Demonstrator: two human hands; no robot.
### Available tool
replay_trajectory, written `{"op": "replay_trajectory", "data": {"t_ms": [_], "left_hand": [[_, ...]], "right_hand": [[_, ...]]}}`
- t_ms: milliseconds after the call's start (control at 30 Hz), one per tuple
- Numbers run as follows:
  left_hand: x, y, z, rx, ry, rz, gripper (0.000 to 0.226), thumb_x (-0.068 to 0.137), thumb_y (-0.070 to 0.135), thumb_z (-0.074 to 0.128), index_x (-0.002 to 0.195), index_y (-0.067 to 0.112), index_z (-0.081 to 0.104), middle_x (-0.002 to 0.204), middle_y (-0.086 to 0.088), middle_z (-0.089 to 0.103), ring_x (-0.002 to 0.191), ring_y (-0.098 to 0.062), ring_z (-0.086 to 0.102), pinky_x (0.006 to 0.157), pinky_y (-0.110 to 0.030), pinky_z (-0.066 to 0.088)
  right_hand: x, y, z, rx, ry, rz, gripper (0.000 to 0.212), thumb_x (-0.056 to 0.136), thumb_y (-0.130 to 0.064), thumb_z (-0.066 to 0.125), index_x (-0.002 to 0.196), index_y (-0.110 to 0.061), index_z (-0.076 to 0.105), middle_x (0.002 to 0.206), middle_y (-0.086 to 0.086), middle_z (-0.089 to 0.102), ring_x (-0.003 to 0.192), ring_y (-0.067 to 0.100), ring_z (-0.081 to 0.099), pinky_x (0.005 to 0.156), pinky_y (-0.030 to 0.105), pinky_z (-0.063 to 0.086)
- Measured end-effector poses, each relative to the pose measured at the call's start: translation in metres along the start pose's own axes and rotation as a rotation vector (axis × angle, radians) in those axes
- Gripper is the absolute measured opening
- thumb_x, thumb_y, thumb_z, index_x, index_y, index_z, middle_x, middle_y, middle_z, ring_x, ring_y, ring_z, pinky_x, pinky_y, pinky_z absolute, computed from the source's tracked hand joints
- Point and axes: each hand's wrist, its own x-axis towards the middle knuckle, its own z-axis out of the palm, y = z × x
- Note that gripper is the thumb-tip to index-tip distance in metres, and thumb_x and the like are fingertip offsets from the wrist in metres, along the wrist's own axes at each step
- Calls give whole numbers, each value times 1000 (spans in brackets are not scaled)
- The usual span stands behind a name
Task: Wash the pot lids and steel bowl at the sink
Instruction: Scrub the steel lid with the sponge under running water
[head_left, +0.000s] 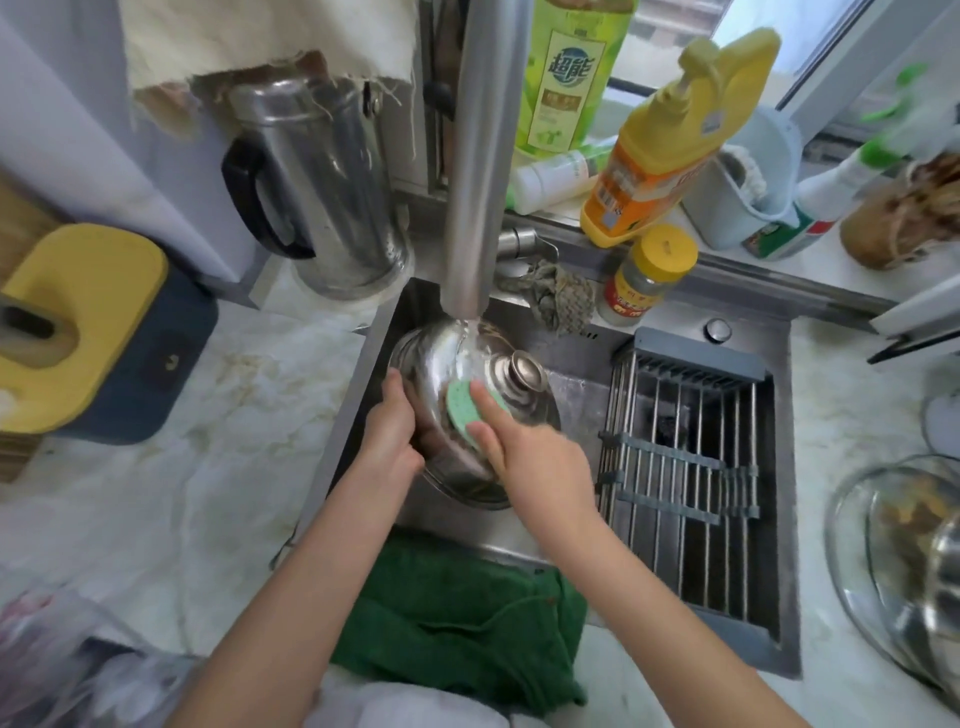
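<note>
- steel pot lid (457, 374) sits tilted in the sink (779, 545), right under the faucet (480, 208) with water running on it
- left hand (389, 431) grips the lid's left rim
- right hand (530, 457) presses a green sponge (467, 410) onto the lid beside its knob (527, 371)

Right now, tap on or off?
On. Water runs from the faucet spout onto the steel lid, which the left hand holds while the right hand presses a green sponge against it.
</note>
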Motion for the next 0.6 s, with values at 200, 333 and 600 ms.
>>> {"op": "replay_trajectory", "data": {"t_ms": [200,333,600], "left_hand": [[-7,3,1,19,-10,-11,63,88,66,41,117,14,63,107,-18,68,96,-35,66,92,-52,52],[0,5,-5,14,5,16,70,84,71,40,124,17,60,114,-15,67,99,-34,66,92,-52,52],[-22,10,-5,70,-15,60,52,93,62,40,99,17,65,100,-14,70,93,-30,67,88,-46,55]], "right_hand": [[20,-10,-5,47,54,19,53,100,-51,18,151,-41,10,76,10,63,71,30,65,54,33,39],[-16,-7,-1,-33,-49,-20,58,94,-56,9,150,-44,3,86,10,66,79,31,65,56,32,36],[-8,-8,-15,-55,-94,-27,52,102,-49,19,152,-39,9,74,6,53,68,28,58,51,32,37]]}}
